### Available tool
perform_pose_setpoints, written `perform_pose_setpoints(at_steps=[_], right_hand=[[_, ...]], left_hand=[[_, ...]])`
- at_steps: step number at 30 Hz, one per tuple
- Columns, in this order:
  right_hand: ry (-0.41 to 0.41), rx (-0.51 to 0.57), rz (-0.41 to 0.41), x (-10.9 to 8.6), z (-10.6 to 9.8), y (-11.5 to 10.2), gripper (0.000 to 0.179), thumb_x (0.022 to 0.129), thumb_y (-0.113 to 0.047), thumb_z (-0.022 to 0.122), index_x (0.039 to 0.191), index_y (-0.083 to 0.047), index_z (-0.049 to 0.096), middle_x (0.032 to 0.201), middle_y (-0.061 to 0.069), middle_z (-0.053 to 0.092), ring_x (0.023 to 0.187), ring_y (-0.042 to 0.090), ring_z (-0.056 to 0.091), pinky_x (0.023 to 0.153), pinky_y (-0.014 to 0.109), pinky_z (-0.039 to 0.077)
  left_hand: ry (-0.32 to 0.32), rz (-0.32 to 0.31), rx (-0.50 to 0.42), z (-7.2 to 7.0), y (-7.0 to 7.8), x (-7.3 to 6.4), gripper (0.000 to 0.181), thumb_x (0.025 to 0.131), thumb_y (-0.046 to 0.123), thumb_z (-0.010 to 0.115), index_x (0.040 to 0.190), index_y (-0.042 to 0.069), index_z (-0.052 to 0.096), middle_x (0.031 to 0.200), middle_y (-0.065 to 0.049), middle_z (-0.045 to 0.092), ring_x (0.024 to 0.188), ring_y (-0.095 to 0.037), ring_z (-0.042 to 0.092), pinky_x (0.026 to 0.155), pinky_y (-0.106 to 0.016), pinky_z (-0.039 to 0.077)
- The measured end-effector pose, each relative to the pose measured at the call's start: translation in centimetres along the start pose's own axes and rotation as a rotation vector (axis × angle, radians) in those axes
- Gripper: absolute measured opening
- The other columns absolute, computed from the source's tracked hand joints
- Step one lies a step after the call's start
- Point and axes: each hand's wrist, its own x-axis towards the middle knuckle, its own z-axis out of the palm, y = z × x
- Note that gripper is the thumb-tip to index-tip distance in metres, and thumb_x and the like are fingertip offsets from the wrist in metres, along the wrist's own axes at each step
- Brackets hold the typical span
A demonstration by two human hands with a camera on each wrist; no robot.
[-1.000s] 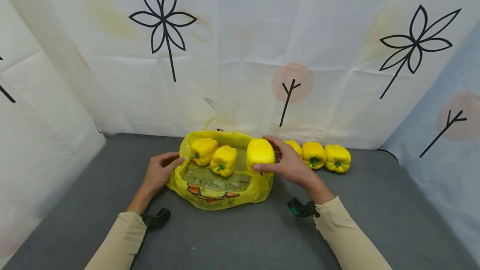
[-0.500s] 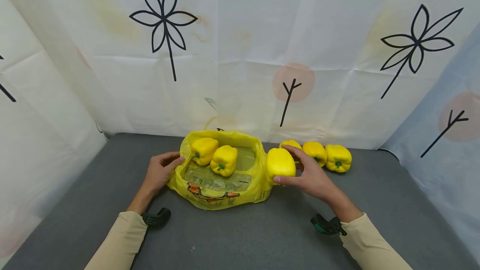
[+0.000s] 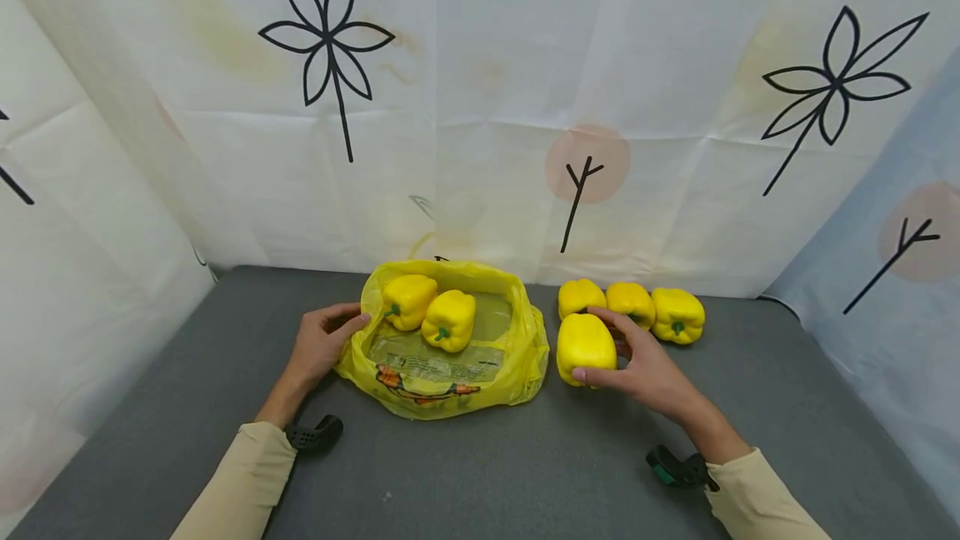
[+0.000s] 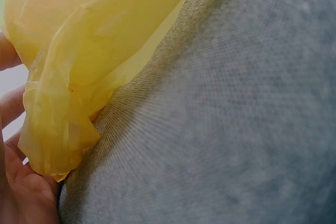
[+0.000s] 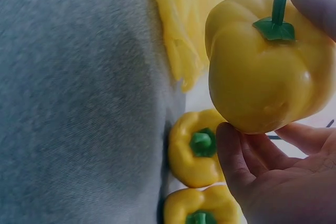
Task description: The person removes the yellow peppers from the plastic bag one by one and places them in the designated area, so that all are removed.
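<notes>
Right hand (image 3: pixel 651 369) clamped on a yellow bell pepper (image 3: pixel 586 348), held above the gray table (image 3: pixel 480 486), right of the yellow plastic bag (image 3: pixel 517 377). Left hand (image 3: pixel 318 345) seems to pinch the bag's left rim, fingertips partly hidden. Two loose peppers (image 3: pixel 448 319) lie inside; three row peppers (image 3: pixel 628 298) sit behind.

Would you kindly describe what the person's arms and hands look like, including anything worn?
Long beige sleeves cover both forearms. At the left wrist is a black strap with small holes; at the right, a black band with a green patch. The left hand and right hand wear no gloves.
</notes>
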Motion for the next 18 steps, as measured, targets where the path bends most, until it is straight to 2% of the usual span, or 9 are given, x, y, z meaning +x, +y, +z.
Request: perform_pose_setpoints(at_steps=[18], right_hand=[[-0.036, -0.028, 0.073, -0.1, 0.2, 1.3, 0.092, 0.086, -0.033, 0.083, 0.155, -0.001, 0.033, 0.149, 0.025, 0.041, 0.121, 0.045, 0.055, 0.083, 0.045, 0.057]], left_hand=[[-0.001, 0.009, 0.003, 0.0, -0.1, 0.1, 0.037, 0.101, 0.021, 0.066, 0.127, -0.005, 0.068, 0.119, -0.02, 0.069, 0.095, -0.001, 0.063, 0.08, -0.019, 0.053]])
